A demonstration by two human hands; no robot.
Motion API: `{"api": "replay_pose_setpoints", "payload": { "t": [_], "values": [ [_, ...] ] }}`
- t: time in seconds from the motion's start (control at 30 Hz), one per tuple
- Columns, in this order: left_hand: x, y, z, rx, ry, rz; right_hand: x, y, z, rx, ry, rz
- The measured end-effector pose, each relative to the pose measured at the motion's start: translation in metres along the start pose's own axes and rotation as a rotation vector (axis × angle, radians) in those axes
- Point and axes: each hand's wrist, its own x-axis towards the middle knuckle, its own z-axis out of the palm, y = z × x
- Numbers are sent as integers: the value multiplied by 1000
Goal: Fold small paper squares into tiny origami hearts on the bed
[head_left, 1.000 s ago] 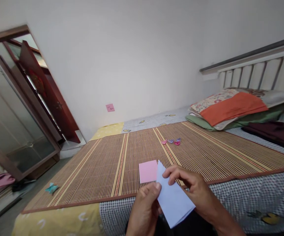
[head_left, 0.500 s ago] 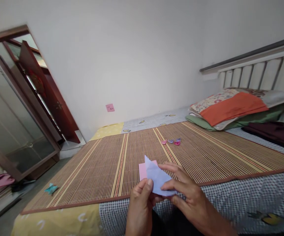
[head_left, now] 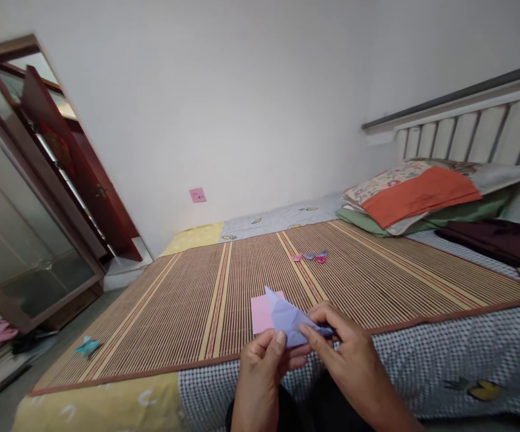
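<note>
A lavender sheet of folded paper (head_left: 284, 317), creased and pointed at its upper left, is held up between both hands near the mat's front edge. My left hand (head_left: 262, 366) pinches its lower left part, thumb on top and fingers beneath. On the right side, my right hand (head_left: 343, 342) grips the paper between thumb and fingers, hiding that corner. Behind the folded paper, a pink square of paper (head_left: 260, 313) lies on the striped mat (head_left: 174, 318), partly covered from view.
Several small pink and purple folded paper pieces (head_left: 309, 257) lie farther back on the mat. A teal folded paper piece (head_left: 87, 346) sits at the left. Pillows (head_left: 417, 195) and a dark folded cloth (head_left: 494, 241) rest at the right, by the white headboard (head_left: 462, 129).
My right hand has closed in, its raised fingers now gripping the paper's right side. The paper looks narrower and lower on the right. The whole view has shifted slightly.
</note>
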Motion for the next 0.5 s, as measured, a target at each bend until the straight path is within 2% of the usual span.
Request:
{"api": "replay_pose_setpoints", "payload": {
  "t": [0.2,0.37,0.5],
  "values": [
    [2,-1,-5,188,-55,-30,4,-2,-7,-13,-35,61],
    [3,-9,-5,200,-69,-67,6,-4,-10,-19,-63,77],
    [0,-8,-3,207,-74,-68,6,0,-15,47,-65,114]
  ]
}}
